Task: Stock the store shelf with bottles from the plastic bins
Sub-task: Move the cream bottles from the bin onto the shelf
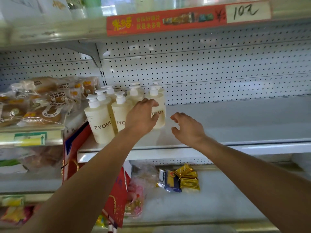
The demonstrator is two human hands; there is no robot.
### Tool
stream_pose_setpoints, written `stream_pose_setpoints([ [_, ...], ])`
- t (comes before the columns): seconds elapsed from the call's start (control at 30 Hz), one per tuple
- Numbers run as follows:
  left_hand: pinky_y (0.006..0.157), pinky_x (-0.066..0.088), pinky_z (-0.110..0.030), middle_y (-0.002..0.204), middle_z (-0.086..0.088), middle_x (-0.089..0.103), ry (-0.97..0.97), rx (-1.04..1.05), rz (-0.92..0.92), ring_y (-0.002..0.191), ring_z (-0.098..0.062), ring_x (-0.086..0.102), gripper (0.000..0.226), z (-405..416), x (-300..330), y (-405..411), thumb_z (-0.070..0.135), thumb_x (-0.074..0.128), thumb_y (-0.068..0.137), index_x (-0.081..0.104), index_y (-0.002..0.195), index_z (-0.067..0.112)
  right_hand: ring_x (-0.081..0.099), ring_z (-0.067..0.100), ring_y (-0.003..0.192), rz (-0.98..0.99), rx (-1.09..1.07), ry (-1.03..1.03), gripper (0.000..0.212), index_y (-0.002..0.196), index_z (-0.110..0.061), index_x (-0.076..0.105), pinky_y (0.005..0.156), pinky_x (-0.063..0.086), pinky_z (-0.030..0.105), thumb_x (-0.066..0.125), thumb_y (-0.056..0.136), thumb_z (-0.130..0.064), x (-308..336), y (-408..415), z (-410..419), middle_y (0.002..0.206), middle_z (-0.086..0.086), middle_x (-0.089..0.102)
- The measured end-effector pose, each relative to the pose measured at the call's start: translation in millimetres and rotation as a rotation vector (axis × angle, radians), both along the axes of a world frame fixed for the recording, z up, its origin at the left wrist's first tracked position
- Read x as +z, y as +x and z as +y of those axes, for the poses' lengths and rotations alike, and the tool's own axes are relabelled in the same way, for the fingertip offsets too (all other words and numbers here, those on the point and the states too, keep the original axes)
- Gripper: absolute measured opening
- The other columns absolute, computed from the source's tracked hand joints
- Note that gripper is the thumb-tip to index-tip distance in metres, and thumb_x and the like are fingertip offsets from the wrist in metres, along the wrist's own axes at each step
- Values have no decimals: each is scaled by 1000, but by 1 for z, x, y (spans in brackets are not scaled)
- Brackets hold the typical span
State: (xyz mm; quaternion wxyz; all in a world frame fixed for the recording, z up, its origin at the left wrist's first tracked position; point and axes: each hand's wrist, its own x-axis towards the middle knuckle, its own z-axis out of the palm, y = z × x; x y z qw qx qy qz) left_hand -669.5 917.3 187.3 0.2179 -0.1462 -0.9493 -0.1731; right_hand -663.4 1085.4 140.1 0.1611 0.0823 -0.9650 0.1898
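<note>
Currently, I see the shelf (235, 118) carrying a cluster of cream pump bottles (101, 121) at its left end, marked ZYOME. My left hand (143, 116) grasps the rightmost bottle (159, 105), fingers curled round it. My right hand (186, 126) hovers just beside, loosely curled, holding nothing.

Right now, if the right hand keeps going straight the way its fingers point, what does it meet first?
Probably the rightmost cream pump bottle, which the left hand already holds. The right hand is empty, its fingers curled toward that bottle's side across a small gap; depth is uncertain.
</note>
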Motion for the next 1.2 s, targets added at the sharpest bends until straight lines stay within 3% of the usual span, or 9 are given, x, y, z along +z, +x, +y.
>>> stream_pose_setpoints([
  [0.27, 85, 51, -35, 114, 15, 65, 75, 2, -38, 103, -10, 61, 25, 13, -55, 84, 33, 60, 92, 58, 117, 31, 60, 14, 104, 57, 63, 8, 30, 124, -23, 56, 83, 48, 30, 54, 95, -23, -25, 82, 36, 119, -6, 62],
  [0.43, 81, 50, -30, 112, 13, 65, 93, 12, -179, 99, -10, 61, 25, 24, -111, 128, 33, 59, 92, 59, 116, 30, 61, 13, 96, 4, 92, -19, 27, 119, -25, 59, 81, 51, 33, 55, 92, -23, -64, 121, 53, 110, -9, 64],
  [0.53, 83, 53, -37, 111, 8, 66, 109, 19, -309, 97, -15, 64, 23, 27, -154, 150, 32, 59, 92, 61, 114, 26, 63, 17, 94, -94, 109, -14, 22, 113, -25, 61, 78, 51, 33, 55, 91, -24, -102, 138, 57, 105, -8, 66],
  [0.67, 86, 51, -35, 106, 7, 68, 106, 35, -504, 93, -16, 66, 24, 25, -215, 166, 29, 63, 89, 63, 112, 22, 61, 19, 96, -318, 109, -51, 24, 114, -27, 61, 77, 44, 30, 56, 91, -27, -166, 156, 58, 102, -8, 66],
  [0.9, 88, 49, -29, 112, -4, 68, 200, 105, -880, 101, -21, 64, 25, 21, -333, 164, 22, 65, 88, 66, 112, 13, 59, 23, 111, -689, 89, -104, 26, 118, -19, 58, 86, 45, 29, 54, 92, -23, -291, 169, 48, 119, 0, 64],
  [1.0, 93, 49, -32, 114, -8, 67, 275, 116, -1045, 108, -23, 62, 28, 21, -386, 162, 20, 66, 89, 63, 113, 6, 62, 22, 105, -807, 56, -160, 24, 114, -16, 61, 89, 49, 32, 57, 91, -22, -345, 172, 40, 111, 3, 66],
  [1.13, 99, 46, -33, 130, -13, 60, 295, 155, -1223, 117, -25, 58, 41, 18, -450, 152, 21, 64, 91, 55, 128, 4, 65, 24, 91, -918, -12, -220, 21, 104, -7, 64, 80, 53, 34, 59, 88, -19, -410, 175, 30, 99, 9, 69],
  [1.2, 94, 48, -32, 131, -13, 59, 337, 209, -1300, 106, -24, 60, 45, 17, -478, 148, 22, 62, 91, 51, 132, 6, 63, 23, 87, -989, -31, -253, 16, 98, -7, 63, 74, 52, 32, 61, 85, -16, -437, 175, 24, 95, 8, 68],
])
